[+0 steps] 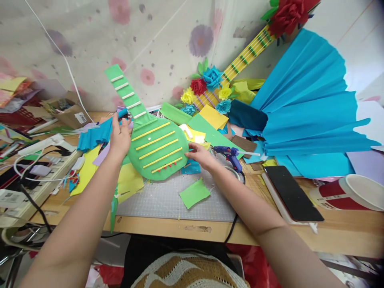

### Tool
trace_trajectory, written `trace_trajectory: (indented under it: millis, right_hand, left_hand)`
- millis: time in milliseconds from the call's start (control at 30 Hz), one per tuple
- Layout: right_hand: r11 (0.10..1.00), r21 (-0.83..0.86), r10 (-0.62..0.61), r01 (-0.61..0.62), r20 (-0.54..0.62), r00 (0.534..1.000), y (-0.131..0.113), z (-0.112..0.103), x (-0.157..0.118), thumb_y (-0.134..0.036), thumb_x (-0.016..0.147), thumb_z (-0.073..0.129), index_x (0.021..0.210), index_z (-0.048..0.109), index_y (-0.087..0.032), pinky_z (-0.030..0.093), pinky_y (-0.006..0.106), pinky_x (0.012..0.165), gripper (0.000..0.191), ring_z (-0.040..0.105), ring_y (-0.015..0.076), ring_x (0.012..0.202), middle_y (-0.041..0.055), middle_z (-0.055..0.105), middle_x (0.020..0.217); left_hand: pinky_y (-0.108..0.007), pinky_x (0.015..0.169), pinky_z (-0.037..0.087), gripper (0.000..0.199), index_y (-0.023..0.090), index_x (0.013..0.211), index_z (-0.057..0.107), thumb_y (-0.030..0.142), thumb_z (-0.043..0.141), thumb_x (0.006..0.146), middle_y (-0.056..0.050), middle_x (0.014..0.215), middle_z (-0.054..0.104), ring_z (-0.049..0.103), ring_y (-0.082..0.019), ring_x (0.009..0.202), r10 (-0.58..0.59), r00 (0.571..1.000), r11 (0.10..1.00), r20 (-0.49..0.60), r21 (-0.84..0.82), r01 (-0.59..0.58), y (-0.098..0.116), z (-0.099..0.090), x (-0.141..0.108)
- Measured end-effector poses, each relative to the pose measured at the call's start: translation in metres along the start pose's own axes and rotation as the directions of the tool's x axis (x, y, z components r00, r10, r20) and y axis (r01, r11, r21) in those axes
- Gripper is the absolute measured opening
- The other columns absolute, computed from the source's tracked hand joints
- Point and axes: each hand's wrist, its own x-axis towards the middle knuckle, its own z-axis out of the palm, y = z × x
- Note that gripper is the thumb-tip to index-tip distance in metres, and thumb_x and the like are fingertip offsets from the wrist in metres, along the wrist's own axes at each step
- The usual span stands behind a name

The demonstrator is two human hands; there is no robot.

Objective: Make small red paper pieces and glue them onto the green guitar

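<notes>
A green paper instrument shape (159,150) with yellow strips on its round body and white strips on its neck is held tilted above the grey cutting mat (168,204). My left hand (120,136) grips it where neck and body meet. At the body's right edge, my right hand (200,155) pinches the rim between thumb and fingers. Small red pieces line the lowest yellow strip. A loose green paper piece (195,193) lies on the mat below. The blue glue gun (229,154) rests just right of my right hand.
Behind stands a yellow-necked instrument (244,60) with paper flowers. Large blue crepe paper (309,108) spreads at right, above a phone (292,193) and a paper cup (351,193). A power strip (42,182) with cables and a cardboard box (70,112) are at left.
</notes>
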Motion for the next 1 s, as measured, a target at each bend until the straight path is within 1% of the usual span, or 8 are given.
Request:
trace_trajectory:
  millis: [100,233,333,467,600,833,933,1000]
  right_hand:
    - [0.996,0.083,0.036,-0.030,-0.079,0.996,0.008,0.002,-0.004,-0.019,0.055,0.062,0.087,0.057,-0.018,0.050,0.030,0.067,0.033,0.056,0.0105,0.066,0.0031,0.062,0.100]
    - [0.981,0.176,0.103,-0.076,-0.149,0.983,0.019,0.004,-0.008,-0.019,0.054,0.062,0.084,0.053,-0.020,0.052,0.030,0.065,0.032,0.059,0.0131,0.070,0.0011,0.062,0.094]
    - [0.977,0.187,0.136,-0.105,-0.159,0.978,0.025,0.003,-0.008,-0.019,0.054,0.064,0.084,0.053,-0.021,0.053,0.032,0.066,0.032,0.060,0.0149,0.072,0.0004,0.063,0.088]
    - [0.971,0.208,0.150,-0.116,-0.153,0.977,0.029,-0.001,-0.007,-0.018,0.054,0.065,0.083,0.054,-0.020,0.054,0.035,0.071,0.031,0.061,0.0154,0.074,0.0002,0.063,0.087]
    - [0.967,0.211,0.183,-0.144,-0.177,0.967,0.029,-0.004,-0.006,-0.013,0.054,0.064,0.081,0.055,-0.021,0.054,0.037,0.073,0.029,0.061,0.0163,0.075,0.0005,0.064,0.084]
    - [0.987,-0.015,0.160,-0.162,-0.083,0.984,0.035,-0.012,-0.003,-0.015,0.059,0.065,0.078,0.057,-0.020,0.055,0.034,0.066,0.021,0.062,0.0166,0.071,0.0002,0.066,0.076]
    - [0.959,-0.243,0.122,-0.149,-0.121,0.985,0.031,-0.015,-0.004,-0.019,0.062,0.065,0.078,0.059,-0.019,0.052,0.031,0.061,0.018,0.061,0.0159,0.066,0.0003,0.065,0.073]
    - [0.888,-0.439,0.083,-0.139,-0.145,0.986,0.024,-0.015,-0.007,-0.022,0.065,0.065,0.078,0.058,-0.018,0.050,0.029,0.059,0.016,0.060,0.0156,0.065,0.0006,0.064,0.072]
  left_hand:
    - [-0.042,0.094,0.044,0.051,0.021,0.136,0.026,0.043,0.032,0.090,-0.016,0.134,0.045,0.056,-0.022,0.111,-0.084,0.996,0.986,0.035,-0.142,0.089,0.009,0.018,-0.004]
    - [-0.039,0.100,0.038,0.043,0.020,0.124,0.040,0.043,0.037,0.088,-0.014,0.132,0.046,0.049,-0.019,0.118,0.061,0.994,0.998,-0.096,-0.017,-0.063,0.007,0.023,-0.015]
    - [-0.034,0.096,0.041,0.035,0.019,0.111,0.050,0.040,0.036,0.088,-0.011,0.117,0.055,0.053,-0.017,0.110,0.098,0.969,0.989,-0.226,0.128,-0.070,-0.007,0.020,-0.029]
    - [-0.032,0.088,0.045,0.029,0.018,0.097,0.057,0.036,0.037,0.086,-0.008,0.102,0.060,0.057,-0.017,0.098,0.062,0.973,0.968,-0.224,0.251,-0.004,-0.033,0.020,-0.054]
    - [-0.032,0.088,0.045,0.031,0.019,0.107,0.054,0.034,0.036,0.087,-0.010,0.109,0.060,0.056,-0.017,0.103,0.005,0.982,0.970,-0.190,0.241,0.041,-0.049,0.031,-0.078]
    - [-0.033,0.095,0.043,0.038,0.019,0.120,0.042,0.031,0.044,0.084,-0.014,0.124,0.053,0.053,-0.018,0.112,0.025,0.995,0.970,-0.093,0.242,-0.002,-0.063,0.046,-0.091]
    - [-0.035,0.094,0.044,0.038,0.019,0.119,0.043,0.034,0.044,0.084,-0.014,0.121,0.054,0.054,-0.019,0.110,0.027,0.997,0.959,-0.071,0.282,-0.005,-0.068,0.044,-0.093]
    - [-0.036,0.094,0.043,0.039,0.019,0.119,0.045,0.035,0.045,0.084,-0.014,0.121,0.054,0.053,-0.020,0.111,0.019,0.998,0.951,-0.057,0.310,-0.001,-0.069,0.043,-0.094]
